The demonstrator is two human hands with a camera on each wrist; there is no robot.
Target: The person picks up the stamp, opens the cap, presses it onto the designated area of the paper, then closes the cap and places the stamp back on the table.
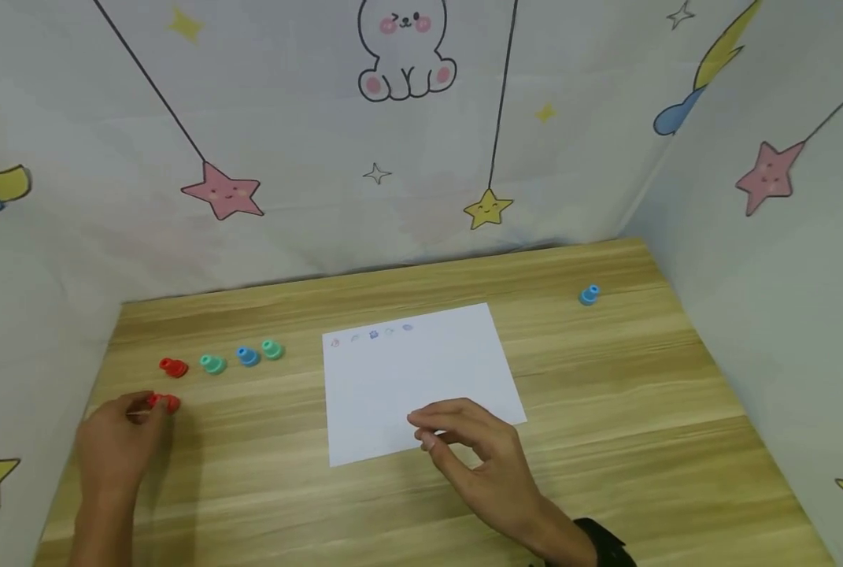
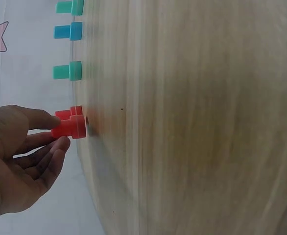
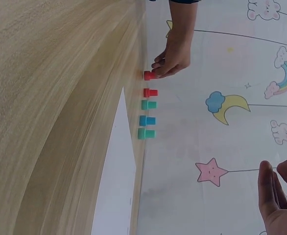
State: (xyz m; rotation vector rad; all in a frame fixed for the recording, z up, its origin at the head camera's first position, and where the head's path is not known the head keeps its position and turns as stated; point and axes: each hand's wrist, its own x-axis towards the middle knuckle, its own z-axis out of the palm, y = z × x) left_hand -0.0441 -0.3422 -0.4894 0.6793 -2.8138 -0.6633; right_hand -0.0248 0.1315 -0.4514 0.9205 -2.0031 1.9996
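My left hand [image 1: 118, 441] pinches a small red stamp [image 2: 69, 127] between thumb and fingers, low over the left side of the table. Just beyond it stands a second red stamp [image 1: 173, 368]. A row continues to the right with a green stamp [image 1: 212, 364], a blue stamp [image 1: 248, 357] and another green stamp [image 1: 272, 350]. My right hand [image 1: 483, 465] hovers above the near edge of a white sheet of paper [image 1: 421, 386], its fingers loosely bent and holding nothing. Several faint small prints [image 1: 374, 335] run along the paper's far left edge.
One more blue stamp [image 1: 589, 295] stands alone at the far right of the wooden table [image 1: 641, 409]. White cloth walls [image 1: 308, 157] with printed stars and animals enclose the table at the back and both sides.
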